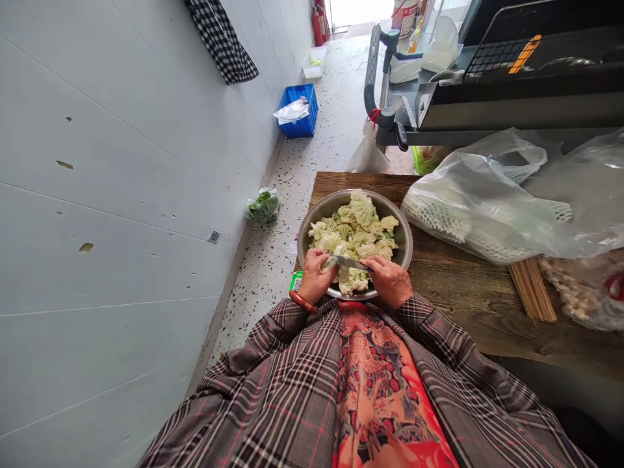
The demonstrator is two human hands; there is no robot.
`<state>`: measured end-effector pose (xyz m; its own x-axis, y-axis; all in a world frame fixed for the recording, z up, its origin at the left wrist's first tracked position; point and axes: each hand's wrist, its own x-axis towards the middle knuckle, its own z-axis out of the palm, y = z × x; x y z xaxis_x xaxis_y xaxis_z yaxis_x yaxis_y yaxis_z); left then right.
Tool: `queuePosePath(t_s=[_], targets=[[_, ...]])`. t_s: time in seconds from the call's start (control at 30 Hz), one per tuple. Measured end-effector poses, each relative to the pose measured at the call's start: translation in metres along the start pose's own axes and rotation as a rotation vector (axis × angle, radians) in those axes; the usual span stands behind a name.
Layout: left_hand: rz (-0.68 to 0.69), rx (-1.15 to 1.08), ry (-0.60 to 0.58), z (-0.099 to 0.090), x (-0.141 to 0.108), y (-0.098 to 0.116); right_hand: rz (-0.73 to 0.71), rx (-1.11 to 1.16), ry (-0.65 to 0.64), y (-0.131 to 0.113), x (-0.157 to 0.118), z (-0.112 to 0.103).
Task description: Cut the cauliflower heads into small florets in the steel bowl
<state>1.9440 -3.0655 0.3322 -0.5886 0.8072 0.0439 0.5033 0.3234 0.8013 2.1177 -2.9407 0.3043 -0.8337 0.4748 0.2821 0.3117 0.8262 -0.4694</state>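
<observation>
A wide metal bowl [406, 250] filled with cauliflower florets [363, 224] stands at the left end of the wooden table. Over its near part, my right hand [390, 279] is closed round the handle end of a knife [351, 262], whose blade points left. My left hand [316, 276], with a red-brown bangle on the wrist, is closed on a pale piece of cauliflower [333, 260]. The blade lies against or just beside that piece; which of the two I cannot tell. Part of the bowl's near rim is hidden by my hands and sleeves.
Plastic bags [482, 201] with net-wrapped contents lie on the wooden table [453, 292], near a bundle of wooden sticks [532, 289]. Beyond stands a metal cart [439, 138]. On the floor by the wall are bagged greens [263, 207] and a blue crate [299, 123].
</observation>
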Motion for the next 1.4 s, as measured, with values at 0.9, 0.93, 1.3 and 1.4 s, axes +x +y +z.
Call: queuePosePath(t_s=[0.9,0.93,1.3,1.4], targets=[[0.240,-0.002,-0.152,-0.002,0.003,0.007,0.676,1.079,0.071,0.005,0.027,-0.011],[0.267,0.016,-0.164,-0.002,0.003,0.009,0.600,1.004,0.069,0.005,0.030,-0.013],[0.355,0.379,-0.187,0.004,-0.008,0.012,0.309,0.645,-0.004,-0.018,0.044,-0.004],[0.336,0.427,-0.182,0.010,-0.010,0.007,0.451,0.737,0.071,-0.030,0.041,0.002]])
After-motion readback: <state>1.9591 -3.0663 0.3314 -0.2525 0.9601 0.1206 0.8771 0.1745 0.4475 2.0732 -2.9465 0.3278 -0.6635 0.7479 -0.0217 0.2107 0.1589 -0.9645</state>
